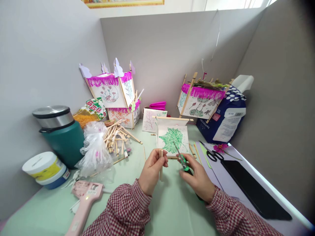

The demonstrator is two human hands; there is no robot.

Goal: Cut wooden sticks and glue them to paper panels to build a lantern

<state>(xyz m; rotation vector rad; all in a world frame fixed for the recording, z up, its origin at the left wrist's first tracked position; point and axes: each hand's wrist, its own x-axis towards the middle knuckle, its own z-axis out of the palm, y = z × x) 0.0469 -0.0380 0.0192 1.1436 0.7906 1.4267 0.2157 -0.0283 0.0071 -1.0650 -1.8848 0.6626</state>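
Between the thumb and fingers of my left hand are short wooden sticks, held upright side by side; they look like a pair. My right hand is wrapped round a tool with green and black handles and a long thin metal tip, which looks like needle-nose pliers. Its tip points up and away, apart from the sticks. Just beyond both hands stands a white paper panel printed with a green leaf, with a wooden strip along its top.
Left are a pink glue gun, a green flask, white tub, plastic bag and wooden sticks pile. Paper lanterns stand behind. Black scissors, a pink flower and a phone lie right.
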